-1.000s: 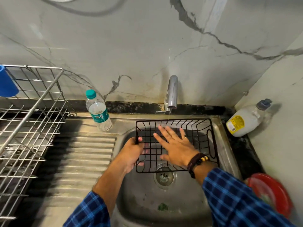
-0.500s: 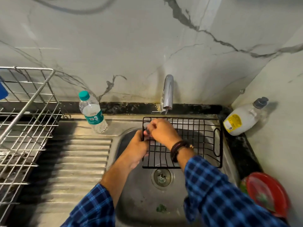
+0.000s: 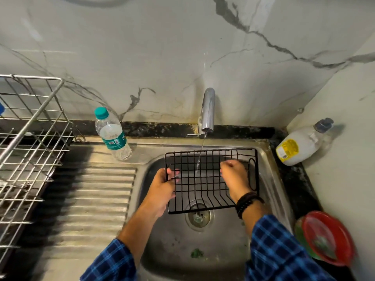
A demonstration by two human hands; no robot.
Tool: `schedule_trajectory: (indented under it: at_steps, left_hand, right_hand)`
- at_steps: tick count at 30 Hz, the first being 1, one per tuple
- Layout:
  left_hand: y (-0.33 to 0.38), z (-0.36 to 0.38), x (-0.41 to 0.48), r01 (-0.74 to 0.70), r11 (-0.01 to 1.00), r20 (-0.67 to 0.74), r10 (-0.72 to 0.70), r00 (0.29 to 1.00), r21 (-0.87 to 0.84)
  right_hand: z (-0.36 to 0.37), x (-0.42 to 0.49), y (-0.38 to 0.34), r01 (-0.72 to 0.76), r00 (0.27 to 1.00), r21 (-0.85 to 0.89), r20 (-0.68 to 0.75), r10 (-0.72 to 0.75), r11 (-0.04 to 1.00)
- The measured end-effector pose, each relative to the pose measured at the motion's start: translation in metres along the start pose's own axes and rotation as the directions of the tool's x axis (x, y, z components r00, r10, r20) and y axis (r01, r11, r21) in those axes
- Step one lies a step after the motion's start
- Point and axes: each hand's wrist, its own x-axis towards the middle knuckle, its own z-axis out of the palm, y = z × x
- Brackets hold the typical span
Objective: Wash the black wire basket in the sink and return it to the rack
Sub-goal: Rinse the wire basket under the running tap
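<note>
The rack (image 3: pixel 30 159) stands at left, a bottle (image 3: pixel 112 136) beside it. The left hand (image 3: pixel 162 191) grips the basket's (image 3: pixel 205 179) left edge, holding it over the sink (image 3: pixel 172 240) under the tap's (image 3: pixel 208 110) stream. The right hand (image 3: pixel 235 177) lies curled inside the basket; whether it pinches a wire I cannot tell.

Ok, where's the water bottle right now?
Head view: the water bottle stands on the steel ledge left of the tap, between it and the wire rack.
</note>
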Motion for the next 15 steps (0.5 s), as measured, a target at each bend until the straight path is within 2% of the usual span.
schedule_trajectory:
  at_steps: [3,5,7,8,10,11,12,13,15]
  left_hand:
    - [0.005,-0.004,0.0,-0.047,0.999,-0.004,0.047,0.999,-0.012]
    - [0.007,-0.004,-0.002,-0.08,0.997,-0.008,0.08,0.997,0.0]
    - [0.008,-0.004,-0.002,-0.115,0.993,-0.038,0.115,0.993,-0.007]
    - [0.01,-0.005,-0.002,-0.131,0.991,-0.051,0.13,0.99,-0.019]
    - [0.016,-0.007,-0.001,-0.175,0.984,-0.063,0.172,0.983,-0.045]
    - [0.02,-0.008,-0.001,-0.199,0.979,-0.066,0.195,0.979,-0.052]
    - [0.024,-0.009,-0.001,-0.22,0.974,-0.065,0.216,0.974,-0.052]
    - [0.028,-0.008,-0.003,-0.24,0.97,-0.054,0.237,0.97,-0.047]
    - [0.034,-0.005,-0.007,-0.289,0.957,-0.016,0.288,0.957,-0.04]
  right_hand:
    - [-0.004,-0.012,0.015,-0.045,0.991,-0.143,0.121,0.063,0.989]
    - [-0.011,-0.025,0.013,0.038,0.986,-0.369,0.163,0.025,0.929]
    - [-0.023,-0.04,0.009,0.233,0.972,-0.666,0.151,-0.178,0.709]
    - [-0.03,-0.048,0.009,0.331,0.931,-0.705,0.135,-0.339,0.627]
    - [-0.047,-0.06,0.005,0.489,0.78,-0.639,0.015,-0.626,0.594]
    - [-0.056,-0.062,0.005,0.525,0.705,-0.603,-0.088,-0.704,0.601]
    - [-0.064,-0.06,0.006,0.523,0.665,-0.576,-0.186,-0.724,0.628]
    - [-0.069,-0.055,0.009,0.509,0.669,-0.542,-0.238,-0.704,0.668]
    - [-0.071,-0.05,0.008,0.525,0.748,-0.369,-0.229,-0.623,0.766]
